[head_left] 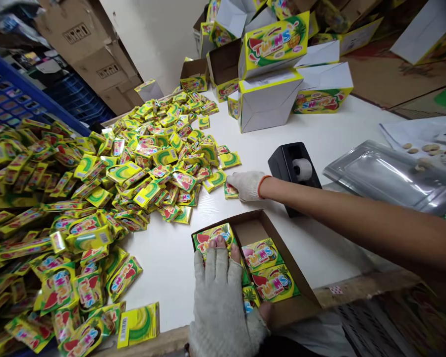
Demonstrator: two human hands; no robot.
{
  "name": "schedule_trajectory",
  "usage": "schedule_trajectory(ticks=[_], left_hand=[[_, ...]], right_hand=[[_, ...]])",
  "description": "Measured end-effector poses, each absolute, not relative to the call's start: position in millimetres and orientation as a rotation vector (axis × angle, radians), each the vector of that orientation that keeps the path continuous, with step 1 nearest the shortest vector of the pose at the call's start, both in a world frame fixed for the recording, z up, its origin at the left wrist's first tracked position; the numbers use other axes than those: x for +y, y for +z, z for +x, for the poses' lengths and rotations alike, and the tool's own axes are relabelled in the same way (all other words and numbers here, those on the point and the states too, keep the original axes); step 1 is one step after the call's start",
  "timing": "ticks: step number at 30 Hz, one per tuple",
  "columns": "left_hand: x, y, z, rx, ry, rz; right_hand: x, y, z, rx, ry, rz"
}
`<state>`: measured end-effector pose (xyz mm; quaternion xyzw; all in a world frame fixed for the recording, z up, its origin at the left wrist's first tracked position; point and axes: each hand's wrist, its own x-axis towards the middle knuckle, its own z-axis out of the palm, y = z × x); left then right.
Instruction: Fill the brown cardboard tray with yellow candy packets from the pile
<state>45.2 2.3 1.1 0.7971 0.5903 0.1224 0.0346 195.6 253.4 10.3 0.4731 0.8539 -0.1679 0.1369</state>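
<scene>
My left hand [223, 292], in a white glove with bare fingertips, lies flat with fingers stretched over small TWINS packs [213, 233] at the left side of an open cardboard display box [277, 225]. More packs [275, 283] lie face up in the box's right part. My right hand [247, 186], in a white glove with an orange cuff, reaches out beyond the box. Its fingers are closed on one small TWINS pack [230, 192] at the table surface, beside the loose heap; the glove hides part of that pack.
A big heap of loose yellow-green packs [144, 163] covers the left side. A black tape dispenser [282, 163] and a clear plastic tray [379, 173] stand to the right. Display boxes [271, 99] are stacked at the back. A blue crate [29, 89] borders the heap.
</scene>
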Motion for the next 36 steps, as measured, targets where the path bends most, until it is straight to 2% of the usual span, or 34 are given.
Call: schedule_trajectory(ticks=[3,5,7,8,10,14,17,30,36], left_hand=[[0,1,44,1.837,0.367,2.442],[1,3,43,1.836,0.359,2.453],[2,4,43,1.829,0.336,2.477],[3,4,43,1.823,0.326,2.493],[3,5,44,1.82,0.32,2.522],[4,7,45,1.847,0.289,2.556],[3,11,44,1.86,0.259,2.582],[1,15,46,1.894,0.376,2.451],[1,15,45,1.881,0.419,2.444]], right_hand=[[241,41,206,2.554,-0.586,1.483],[224,72,216,2.656,-0.877,1.491],[203,96,225,2.649,-1.246,1.287],[192,103,229,2.623,-1.324,1.183],[172,104,231,2.586,-1.21,1.065],[145,85,215,2.546,-0.54,1.077],[129,76,195,2.494,-0.286,1.178],[119,58,162,2.231,-0.316,1.388],[108,56,181,2.482,-0.005,1.209]])
